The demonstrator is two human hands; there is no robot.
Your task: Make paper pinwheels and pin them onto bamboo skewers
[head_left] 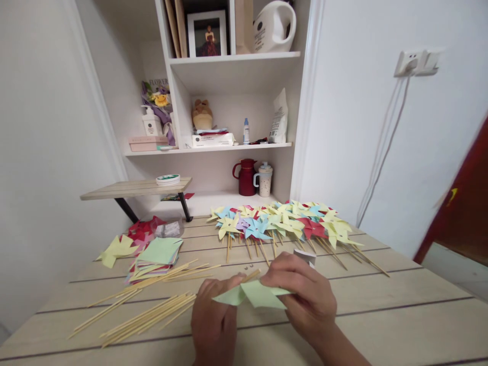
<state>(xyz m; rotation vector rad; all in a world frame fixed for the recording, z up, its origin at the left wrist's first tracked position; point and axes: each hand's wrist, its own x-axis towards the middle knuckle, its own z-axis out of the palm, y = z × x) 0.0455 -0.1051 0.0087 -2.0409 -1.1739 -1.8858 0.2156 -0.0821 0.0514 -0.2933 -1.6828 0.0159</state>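
Observation:
Both my hands hold a light green paper pinwheel (254, 295) low over the wooden table (400, 305). My left hand (214, 320) pinches its left flap. My right hand (305, 297) covers its right side, and a wooden stick (251, 276) pokes out between my fingers behind the paper. A small white object (305, 255) shows just behind my right hand. Two tiny metal pins (248, 266) lie on the table beyond my hands.
Several finished pinwheels on sticks (282, 223) lie in a row at the table's far side. Loose wooden sticks (152, 300) and a stack of coloured paper squares (157, 256) lie left. White shelves (232, 147) with jugs stand behind.

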